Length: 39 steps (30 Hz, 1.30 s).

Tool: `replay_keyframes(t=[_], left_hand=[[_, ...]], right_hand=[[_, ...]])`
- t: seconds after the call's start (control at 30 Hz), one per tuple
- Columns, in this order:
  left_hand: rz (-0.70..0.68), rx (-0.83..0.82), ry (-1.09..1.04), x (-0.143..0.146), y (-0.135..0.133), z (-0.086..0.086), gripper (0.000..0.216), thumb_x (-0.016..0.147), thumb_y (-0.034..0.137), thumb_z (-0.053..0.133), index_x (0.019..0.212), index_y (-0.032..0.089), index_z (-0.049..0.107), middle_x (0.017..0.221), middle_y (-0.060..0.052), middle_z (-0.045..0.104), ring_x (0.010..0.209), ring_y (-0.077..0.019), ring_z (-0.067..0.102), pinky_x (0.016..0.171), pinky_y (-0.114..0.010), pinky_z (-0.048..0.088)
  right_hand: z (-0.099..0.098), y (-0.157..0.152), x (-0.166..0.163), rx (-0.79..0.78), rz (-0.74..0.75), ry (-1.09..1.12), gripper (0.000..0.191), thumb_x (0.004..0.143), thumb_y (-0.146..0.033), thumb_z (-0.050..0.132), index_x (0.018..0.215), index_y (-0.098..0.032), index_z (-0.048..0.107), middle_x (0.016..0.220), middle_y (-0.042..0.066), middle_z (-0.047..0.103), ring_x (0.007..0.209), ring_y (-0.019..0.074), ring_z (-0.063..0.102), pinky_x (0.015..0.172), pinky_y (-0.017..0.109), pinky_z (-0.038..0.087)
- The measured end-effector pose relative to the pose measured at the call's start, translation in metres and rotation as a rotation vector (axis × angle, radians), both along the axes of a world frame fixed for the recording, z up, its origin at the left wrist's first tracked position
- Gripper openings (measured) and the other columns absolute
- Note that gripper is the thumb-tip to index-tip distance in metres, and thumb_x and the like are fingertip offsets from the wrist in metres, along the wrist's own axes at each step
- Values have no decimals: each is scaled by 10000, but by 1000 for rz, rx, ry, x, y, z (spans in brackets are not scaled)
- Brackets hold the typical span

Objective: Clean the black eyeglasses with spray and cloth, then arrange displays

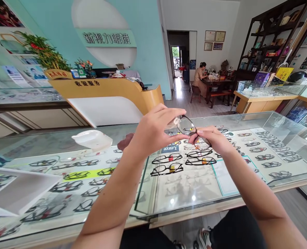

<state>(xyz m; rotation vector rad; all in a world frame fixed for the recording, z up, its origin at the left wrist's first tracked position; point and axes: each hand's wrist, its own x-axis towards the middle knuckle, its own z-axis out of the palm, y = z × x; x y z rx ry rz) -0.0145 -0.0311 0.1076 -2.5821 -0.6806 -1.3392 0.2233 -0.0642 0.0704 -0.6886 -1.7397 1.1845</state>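
Observation:
A pair of dark thin-rimmed eyeglasses (186, 124) is held up above the glass display counter (202, 200). My left hand (153, 129) has its fingers and thumb around one lens, with the thumb below and the fingers above. Something small and whitish shows by its fingers; I cannot make out what it is. My right hand (215, 139) pinches the frame near its middle, and the second lens hangs partly hidden beside it. Just beneath the hands, several black-framed eyeglasses (167, 168) with coloured lens stickers lie on the counter.
On the counter's left are a white dish-like object (92, 139), a dark reddish item (126, 141) and a white open box (20, 190). A teal-edged white sheet (231, 180) lies right. Beyond stand a yellow reception desk (111, 90) and a seated person (200, 79).

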Motion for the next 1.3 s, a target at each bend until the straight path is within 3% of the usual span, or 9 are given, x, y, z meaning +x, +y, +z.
replay_keyframes(t=[0.1, 0.2, 0.3, 0.4, 0.57, 0.83, 1.07, 1.3], left_hand=[[58, 169, -162, -2, 1, 1, 635, 769, 665, 874, 1239, 257, 748, 1016, -66, 817, 826, -238, 650, 806, -399, 533], [151, 302, -380, -2, 1, 0, 642, 735, 630, 918, 1233, 270, 732, 1035, -66, 805, 832, -240, 662, 801, -417, 534], [247, 343, -550, -1, 0, 0, 617, 757, 645, 896, 1232, 297, 713, 1092, -61, 799, 885, -249, 696, 821, -441, 552], [305, 386, -630, -3, -3, 0, 633, 745, 699, 876, 1199, 291, 709, 1067, -56, 801, 944, -279, 737, 833, -474, 585], [352, 276, -674, -7, -13, 1, 570, 766, 693, 860, 1185, 336, 712, 1107, -51, 793, 1006, -303, 743, 780, -491, 602], [226, 168, -768, 1, -21, 4, 542, 752, 605, 920, 1111, 282, 676, 1006, -28, 701, 973, -233, 741, 818, -405, 616], [226, 63, -743, -3, -19, 2, 500, 778, 574, 910, 1104, 292, 654, 1033, -39, 690, 974, -232, 703, 860, -418, 617], [192, 53, -736, -4, -9, 4, 523, 744, 619, 917, 1067, 282, 681, 965, -24, 714, 908, -219, 722, 787, -384, 612]], right_hand=[[39, -8, 4, 215, -122, -248, 508, 1042, -619, 547, 920, -221, 837, 906, 51, 749, 858, 202, 643, 882, 364, 516], [68, -23, 4, 520, -432, -438, 452, 1025, -626, 598, 1117, -233, 802, 1042, 71, 728, 1026, 249, 636, 983, 417, 500], [74, -34, -1, 722, -640, -509, 563, 938, -648, 718, 1343, -258, 701, 1249, 96, 696, 1205, 318, 599, 1072, 496, 481], [64, -34, -8, 806, -729, -521, 618, 946, -637, 711, 1433, -268, 624, 1326, 115, 682, 1229, 335, 600, 1089, 531, 489], [56, -27, -15, 821, -789, -393, 516, 987, -564, 696, 1413, -284, 620, 1283, 100, 712, 1156, 292, 657, 1034, 483, 536], [58, -23, -18, 813, -801, -232, 418, 968, -545, 735, 1301, -299, 672, 1181, 62, 721, 1086, 256, 671, 978, 450, 555], [57, -22, -20, 768, -798, -208, 372, 985, -541, 716, 1240, -272, 687, 1107, 52, 735, 1002, 226, 676, 934, 421, 563], [59, -18, -16, 683, -789, -240, 382, 961, -549, 728, 1230, -279, 701, 1148, 64, 748, 1018, 243, 700, 906, 426, 587]])
